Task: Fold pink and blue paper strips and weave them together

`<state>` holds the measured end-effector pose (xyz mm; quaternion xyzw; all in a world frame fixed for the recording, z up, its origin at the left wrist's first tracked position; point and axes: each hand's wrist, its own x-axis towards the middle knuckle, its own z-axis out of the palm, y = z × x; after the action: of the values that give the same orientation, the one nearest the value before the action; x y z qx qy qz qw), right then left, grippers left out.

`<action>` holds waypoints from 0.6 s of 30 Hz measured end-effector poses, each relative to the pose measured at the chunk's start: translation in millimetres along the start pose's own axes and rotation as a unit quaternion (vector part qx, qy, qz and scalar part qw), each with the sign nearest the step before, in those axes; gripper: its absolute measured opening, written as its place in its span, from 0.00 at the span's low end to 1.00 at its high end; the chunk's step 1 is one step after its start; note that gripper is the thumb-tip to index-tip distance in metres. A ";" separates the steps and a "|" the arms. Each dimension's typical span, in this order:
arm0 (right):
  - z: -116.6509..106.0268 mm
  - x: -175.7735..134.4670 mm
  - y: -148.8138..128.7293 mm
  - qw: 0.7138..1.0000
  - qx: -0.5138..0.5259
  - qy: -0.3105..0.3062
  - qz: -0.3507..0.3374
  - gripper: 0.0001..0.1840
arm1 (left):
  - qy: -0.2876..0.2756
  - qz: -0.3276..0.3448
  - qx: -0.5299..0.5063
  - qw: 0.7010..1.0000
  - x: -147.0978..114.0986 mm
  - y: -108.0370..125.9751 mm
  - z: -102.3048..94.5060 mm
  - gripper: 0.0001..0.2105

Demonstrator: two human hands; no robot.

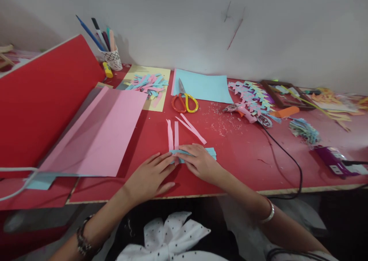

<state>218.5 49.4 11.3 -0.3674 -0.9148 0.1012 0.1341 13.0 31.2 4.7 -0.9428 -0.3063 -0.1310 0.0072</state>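
Observation:
Both hands rest on paper strips near the front of the red table. My left hand [152, 174] lies with outstretched fingers, its fingertips on the left end of the light blue paper strips [211, 153]. Over the middle of those strips is my right hand [200, 162], its fingers extended and its fingertips close to the left ones. Pink paper strips [176, 133] stick out upright from under the fingers; their crossing with the blue is partly covered. Two more pink strips [192, 129] lie just beyond my right hand, meeting in a V.
Scissors [184, 99] lie at the back by a blue sheet [207, 85]. Pink sheets [99, 134] and a red board [43, 107] fill the left. A glue gun [241, 110] lies right, its cable running to a purple power strip [333, 161]. Behind stands a pen cup [113, 59].

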 end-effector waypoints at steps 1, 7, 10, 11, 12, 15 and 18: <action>0.4 0.1 -1.2 1.000 -0.005 -0.004 -0.002 0.20 | -0.002 0.000 -0.001 1.000 -0.3 -0.3 0.4 0.20; -14.3 0.5 7.3 0.999 0.025 0.020 0.019 0.17 | -0.018 -0.014 -0.006 1.000 -1.2 -0.5 2.5 0.20; -41.0 -4.0 42.8 0.983 0.004 0.106 0.153 0.14 | -0.020 -0.021 -0.007 1.000 -1.3 0.2 3.7 0.20; -50.8 -6.9 59.2 0.963 -0.033 0.146 0.223 0.14 | -0.022 -0.022 -0.007 0.999 -1.2 0.6 4.0 0.20; -59.7 -10.2 76.5 0.937 -0.084 0.177 0.291 0.15 | -0.023 -0.024 -0.005 0.999 -1.2 1.0 4.2 0.20; -75.9 -20.9 123.7 0.857 -0.190 0.158 0.452 0.16 | -0.023 -0.025 0.007 0.999 -1.1 2.8 4.0 0.20; -75.1 -26.2 148.5 0.839 -0.204 0.138 0.484 0.17 | -0.022 -0.025 0.012 0.999 -1.0 4.7 2.9 0.20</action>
<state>356.5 142.9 35.5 -0.7929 -0.5920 -0.0874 0.1151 15.7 27.1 1.9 -0.9375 -0.3311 -0.1068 0.0087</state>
